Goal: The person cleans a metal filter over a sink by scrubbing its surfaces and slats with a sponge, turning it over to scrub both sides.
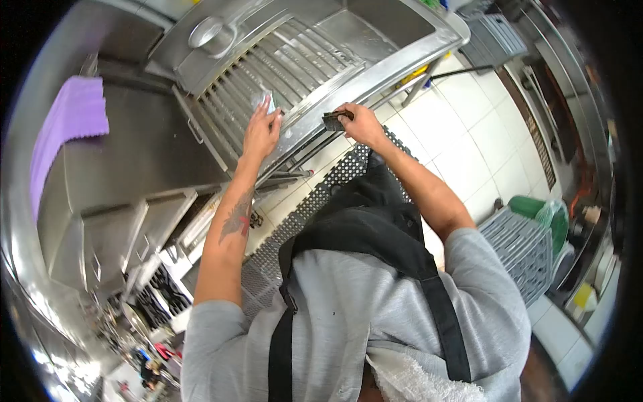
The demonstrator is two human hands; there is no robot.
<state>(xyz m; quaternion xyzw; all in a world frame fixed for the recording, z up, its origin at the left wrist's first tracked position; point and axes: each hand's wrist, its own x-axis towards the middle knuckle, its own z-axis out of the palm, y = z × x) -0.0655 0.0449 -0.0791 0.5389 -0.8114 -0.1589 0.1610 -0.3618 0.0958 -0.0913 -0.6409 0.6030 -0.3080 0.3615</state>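
My left hand [261, 132] is over the near edge of the ribbed steel drainboard [295, 57], fingers pointing forward and partly closed. A pale, translucent piece [263, 100] shows behind its fingertips; its kind is unclear. To the right, just off the sink's front rim, my right hand [364, 125] pinches a dark, flat pad [333, 120] between thumb and fingers. The pad looks like a scouring pad, though the blur hides its texture. A round metal pot [211, 36] rests at the drainboard's far left corner.
Beyond the drainboard lies the sink basin [388, 27]. A purple cloth [70, 130] hangs over steel equipment at left. Grey plastic crates [519, 251] and a green bin [529, 206] stand on the right. Perforated black matting [268, 244] covers part of the white tiled floor [459, 151].
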